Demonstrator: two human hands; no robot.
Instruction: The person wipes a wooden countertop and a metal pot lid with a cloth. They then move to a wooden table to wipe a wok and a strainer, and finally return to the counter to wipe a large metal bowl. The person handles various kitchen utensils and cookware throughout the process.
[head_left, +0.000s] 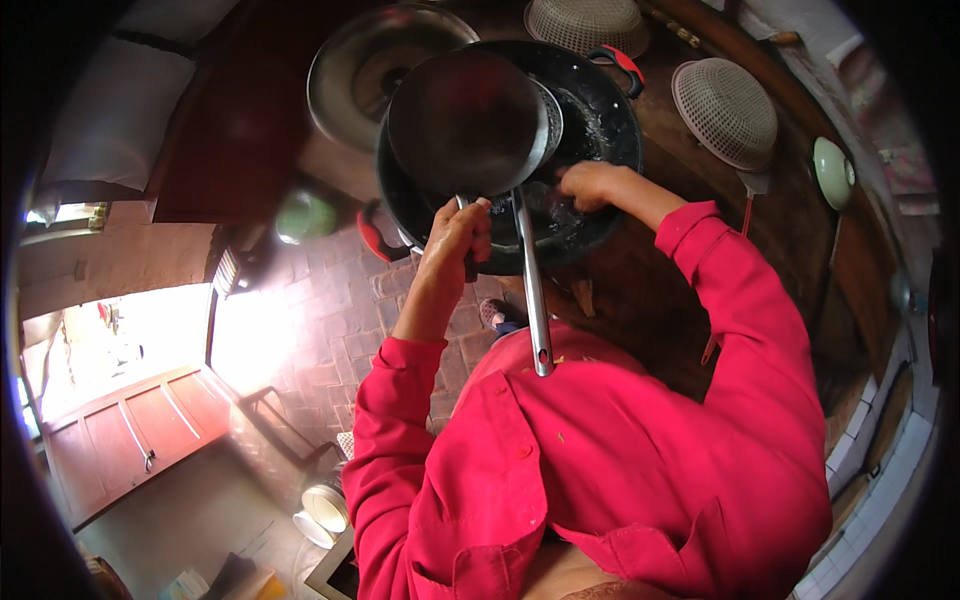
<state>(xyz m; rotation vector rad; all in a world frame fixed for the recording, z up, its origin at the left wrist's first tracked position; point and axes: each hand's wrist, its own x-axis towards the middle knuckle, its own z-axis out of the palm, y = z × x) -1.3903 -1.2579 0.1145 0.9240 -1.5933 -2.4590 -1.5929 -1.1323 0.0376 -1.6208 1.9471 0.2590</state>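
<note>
My left hand (459, 234) is closed around the handle of a round dark metal pan (465, 124), held over a large black wok (600, 142) with red and black side handles. Water glistens in the wok. Under the pan, partly hidden, lies a perforated metal strainer (553, 124); a long steel handle (532, 289) runs from there toward my body. My right hand (590, 185) is low inside the wok on its right, fingertips blurred and partly out of sight, so whether it grips something is unclear.
A large metal lid (337, 82) lies behind the wok at left. Two pale plastic baskets, one at the back (589, 26) and one at right (726, 112), rest near a spatula (752, 182). A green bowl (831, 174) is farther right. Brick floor (330, 300) shows at left.
</note>
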